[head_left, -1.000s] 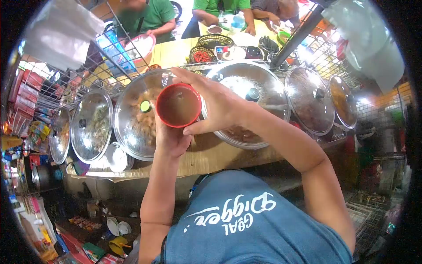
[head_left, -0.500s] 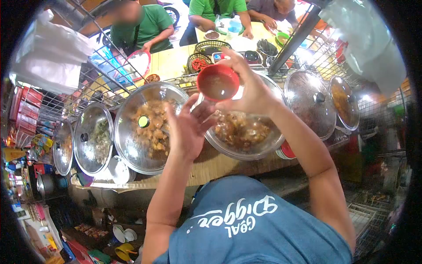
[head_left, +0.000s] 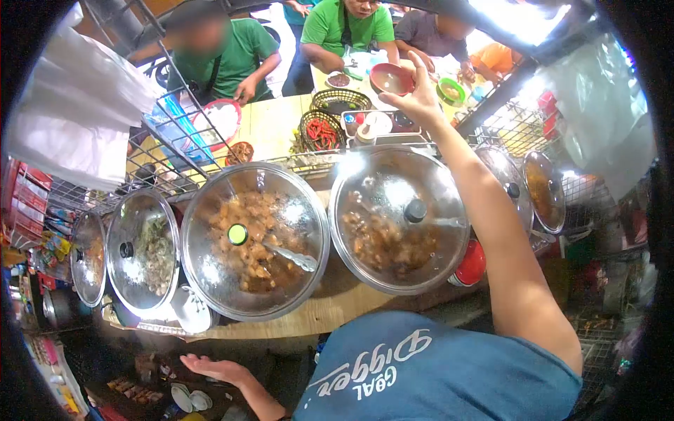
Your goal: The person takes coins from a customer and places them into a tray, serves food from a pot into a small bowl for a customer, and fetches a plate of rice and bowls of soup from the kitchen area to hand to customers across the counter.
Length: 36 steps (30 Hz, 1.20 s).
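My right hand grips a small, round, red bowl, thumb against its near side and fingers wrapped round the far edge. The bowl is beyond and to the right of my landmark, the big round clear lid with the lime-green knob. Its rim is a bright, even ring and its wall a duller brownish red. Inside lies a pale, cloudy, tan liquid with a light glint on it. The opening leans towards me enough to show that liquid; I can't tell whether the base touches anything.

My left hand is spread open, fingers stretched out, on my side of the lime-knobbed lid, past the near edge of the light wooden counter.

Just right of that lid is a clear domed lid with a black knob, brown food showing through it. Beyond the lime-knobbed lid, to its right, are a black woven basket of red chillies and, farther right, a bright green bowl. A person in a bright green shirt sits beyond these.
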Each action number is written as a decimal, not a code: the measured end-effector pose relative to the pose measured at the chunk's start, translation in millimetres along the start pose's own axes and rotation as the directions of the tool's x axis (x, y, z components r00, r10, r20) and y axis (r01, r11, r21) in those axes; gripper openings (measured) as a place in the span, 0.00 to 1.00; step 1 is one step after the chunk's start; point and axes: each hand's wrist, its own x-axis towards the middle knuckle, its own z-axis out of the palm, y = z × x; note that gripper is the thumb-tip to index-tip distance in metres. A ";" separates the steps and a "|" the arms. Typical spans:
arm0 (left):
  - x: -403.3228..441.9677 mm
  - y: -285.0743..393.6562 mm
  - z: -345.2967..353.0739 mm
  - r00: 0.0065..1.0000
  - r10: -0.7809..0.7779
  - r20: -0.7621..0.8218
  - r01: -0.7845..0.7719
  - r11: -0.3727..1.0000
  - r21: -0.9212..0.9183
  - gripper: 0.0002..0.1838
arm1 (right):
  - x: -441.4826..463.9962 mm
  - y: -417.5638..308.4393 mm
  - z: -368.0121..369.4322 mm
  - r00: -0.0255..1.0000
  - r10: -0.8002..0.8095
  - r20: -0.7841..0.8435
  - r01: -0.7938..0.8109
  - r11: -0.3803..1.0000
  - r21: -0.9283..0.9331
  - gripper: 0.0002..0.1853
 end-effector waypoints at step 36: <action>-36.1 4.0 87.0 0.937 -0.340 -0.076 0.346 0.934 0.088 0.42 | 157.3 149.9 63.0 0.988 0.082 -0.129 -0.111 0.966 -0.234 0.64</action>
